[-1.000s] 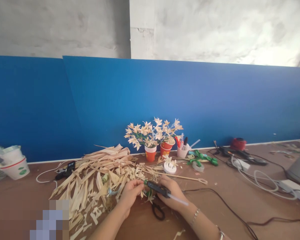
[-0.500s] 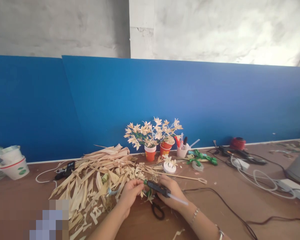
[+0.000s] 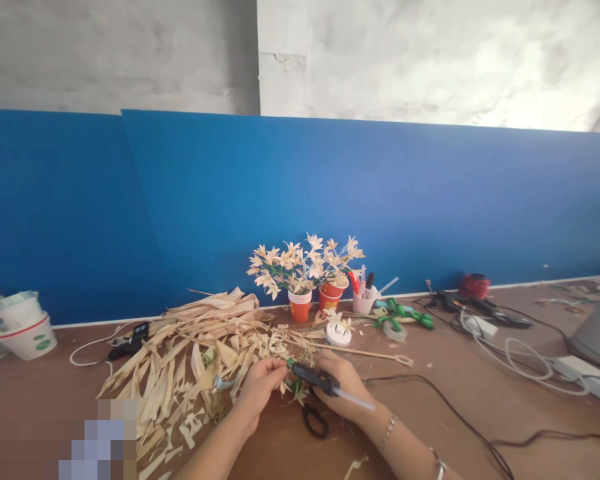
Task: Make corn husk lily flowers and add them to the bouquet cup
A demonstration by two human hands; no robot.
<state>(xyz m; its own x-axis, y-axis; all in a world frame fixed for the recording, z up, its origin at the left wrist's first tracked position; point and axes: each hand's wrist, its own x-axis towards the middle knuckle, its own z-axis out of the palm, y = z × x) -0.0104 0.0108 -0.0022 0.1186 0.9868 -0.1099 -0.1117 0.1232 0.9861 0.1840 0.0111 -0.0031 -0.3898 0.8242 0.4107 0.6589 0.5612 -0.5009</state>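
Note:
My right hand (image 3: 344,390) grips a black glue gun (image 3: 316,378) with a clear glue stick poking out of its back end. Its nozzle points left, toward my left hand (image 3: 258,385). That hand pinches a small pale leaf flower on a green stem (image 3: 294,388), right at the nozzle tip. Both hands hover low over the brown table (image 3: 455,413). Black scissors (image 3: 315,420) lie just below them. A heap of dried pale leaf strips (image 3: 200,347) spreads to the left of my left hand.
Orange paper cups with finished pale flowers (image 3: 305,267) stand at the blue partition (image 3: 380,200). A pen cup (image 3: 364,301), green ribbon (image 3: 405,313), tape roll (image 3: 395,331), cables (image 3: 510,347) and a red spool (image 3: 474,285) lie to the right. White tubs (image 3: 25,327) sit far left.

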